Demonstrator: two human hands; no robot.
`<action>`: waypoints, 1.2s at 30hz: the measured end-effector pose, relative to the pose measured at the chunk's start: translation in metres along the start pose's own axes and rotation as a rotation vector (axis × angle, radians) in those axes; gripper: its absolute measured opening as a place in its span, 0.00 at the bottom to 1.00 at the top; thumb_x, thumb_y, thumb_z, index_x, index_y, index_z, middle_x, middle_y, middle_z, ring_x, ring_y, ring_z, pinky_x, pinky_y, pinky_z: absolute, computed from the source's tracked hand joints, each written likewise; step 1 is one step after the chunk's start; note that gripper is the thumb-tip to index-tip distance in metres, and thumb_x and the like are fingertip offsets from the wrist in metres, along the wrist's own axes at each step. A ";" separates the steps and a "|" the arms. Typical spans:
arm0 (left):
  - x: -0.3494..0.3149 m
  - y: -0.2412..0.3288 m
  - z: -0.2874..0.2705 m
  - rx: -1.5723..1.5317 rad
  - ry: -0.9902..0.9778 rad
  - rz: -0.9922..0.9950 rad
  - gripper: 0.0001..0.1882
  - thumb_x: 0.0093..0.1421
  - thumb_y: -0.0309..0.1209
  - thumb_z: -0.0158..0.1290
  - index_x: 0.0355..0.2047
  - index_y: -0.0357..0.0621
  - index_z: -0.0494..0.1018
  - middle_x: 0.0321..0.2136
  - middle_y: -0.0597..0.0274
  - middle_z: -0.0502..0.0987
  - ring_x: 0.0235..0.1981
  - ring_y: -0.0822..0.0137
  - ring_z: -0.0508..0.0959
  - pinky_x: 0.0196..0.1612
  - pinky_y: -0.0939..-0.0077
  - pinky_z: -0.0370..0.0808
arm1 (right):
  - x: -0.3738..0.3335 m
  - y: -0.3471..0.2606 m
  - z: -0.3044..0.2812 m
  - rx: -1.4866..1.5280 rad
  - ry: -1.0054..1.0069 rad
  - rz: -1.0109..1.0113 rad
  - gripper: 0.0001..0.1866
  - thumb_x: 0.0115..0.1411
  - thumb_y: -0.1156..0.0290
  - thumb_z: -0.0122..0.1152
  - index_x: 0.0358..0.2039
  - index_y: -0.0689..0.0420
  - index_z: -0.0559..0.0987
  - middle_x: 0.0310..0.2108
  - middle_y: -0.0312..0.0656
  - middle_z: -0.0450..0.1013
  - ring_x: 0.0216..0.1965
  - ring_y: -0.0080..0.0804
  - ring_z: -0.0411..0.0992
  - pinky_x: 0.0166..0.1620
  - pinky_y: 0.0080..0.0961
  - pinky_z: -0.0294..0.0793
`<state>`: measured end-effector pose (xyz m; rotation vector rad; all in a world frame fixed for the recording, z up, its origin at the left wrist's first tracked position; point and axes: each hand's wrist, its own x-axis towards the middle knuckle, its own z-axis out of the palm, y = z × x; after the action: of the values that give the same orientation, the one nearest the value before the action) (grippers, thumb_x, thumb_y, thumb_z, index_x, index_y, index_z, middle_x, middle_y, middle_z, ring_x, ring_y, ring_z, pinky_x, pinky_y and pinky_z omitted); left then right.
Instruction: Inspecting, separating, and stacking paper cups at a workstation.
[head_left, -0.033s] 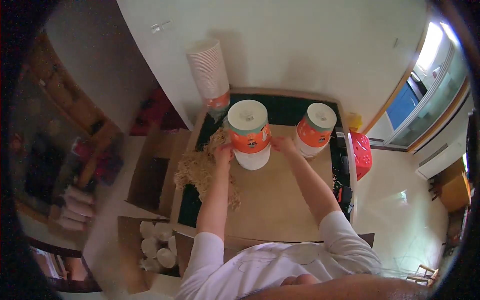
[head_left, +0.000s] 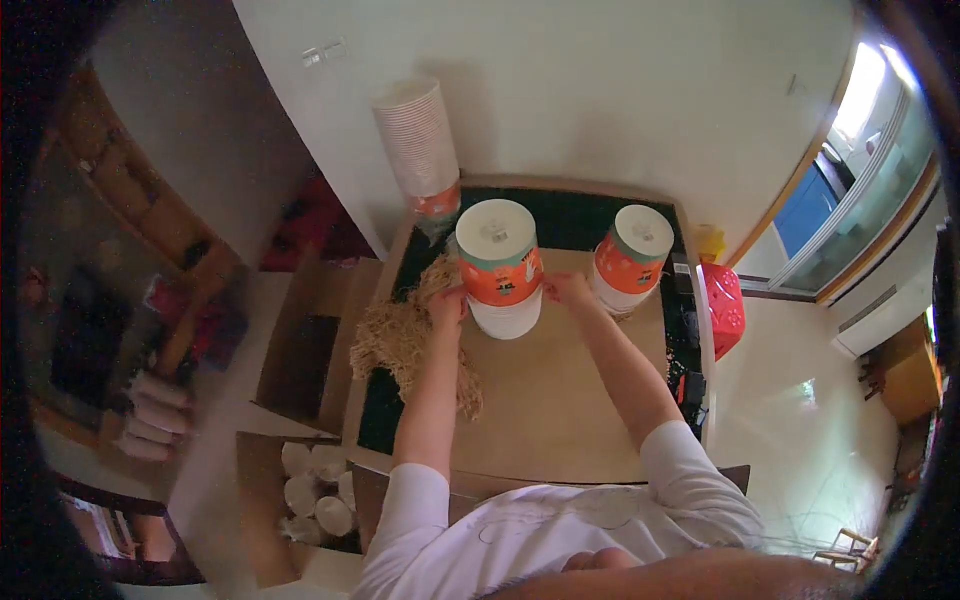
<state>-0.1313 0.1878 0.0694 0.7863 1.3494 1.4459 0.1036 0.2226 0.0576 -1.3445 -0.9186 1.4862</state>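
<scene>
While the tub [head_left: 500,275] stands on the board [head_left: 560,400], long axis upright, it sits straight between the 2 hands, 1 at each side. Left hand [head_left: 448,302] is at the tub's left side, low, about where the orange band gives way to white; right hand [head_left: 570,288] is at its right side, at nearly the same height. Neither hand is clearly nearer. Left forearm runs almost straight ahead, right forearm slants in toward the tub.

Hands: both narrow, fingers drawn together and pointing at the tub. Fingertips look to be touching it on both sides, but contact is small in frame; can't tell whether either has a firm grip. Gap between the 2 hands is about the tub's own width.

Tub: pale disc on top, green band, orange printed band, white below. Looks bottom-up.

Around the tub: small tub [head_left: 628,260] to its right, similar colours, also upright, just beyond the right hand and apart from the tub. Straw [head_left: 390,345] to its left, heaped, spilling toward the person, by the left hand and forearm. Cup stack [head_left: 415,140] behind and left of it, tall. Red stool [head_left: 722,310], or something like it, well off to its right.
</scene>
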 end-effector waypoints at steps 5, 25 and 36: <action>0.032 -0.023 -0.010 -0.051 -0.114 -0.108 0.20 0.48 0.34 0.53 0.44 0.55 0.66 0.16 0.69 0.68 0.06 0.77 0.60 0.05 0.85 0.53 | 0.021 0.006 -0.012 -0.385 -0.125 -0.152 0.09 0.46 0.69 0.62 0.16 0.57 0.72 0.13 0.36 0.66 0.13 0.24 0.64 0.14 0.20 0.60; 0.057 -0.039 -0.005 -0.285 -0.135 -0.237 0.31 0.42 0.18 0.53 0.46 0.56 0.59 0.18 0.63 0.68 0.05 0.68 0.63 0.04 0.75 0.57 | 0.027 0.015 -0.027 -0.041 -0.079 0.190 0.07 0.52 0.68 0.56 0.24 0.57 0.74 0.21 0.35 0.69 0.21 0.22 0.67 0.26 0.18 0.68; 0.028 0.003 -0.010 -0.033 -0.090 -0.320 0.17 0.47 0.38 0.55 0.39 0.62 0.68 0.18 0.76 0.67 0.07 0.79 0.60 0.06 0.86 0.54 | 0.015 -0.002 -0.010 -0.088 -0.110 0.210 0.10 0.52 0.67 0.55 0.20 0.60 0.73 0.17 0.35 0.67 0.18 0.21 0.65 0.17 0.16 0.63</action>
<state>-0.1498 0.2112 0.0662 0.5756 1.3118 1.1650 0.1141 0.2370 0.0537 -1.4718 -0.9448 1.7107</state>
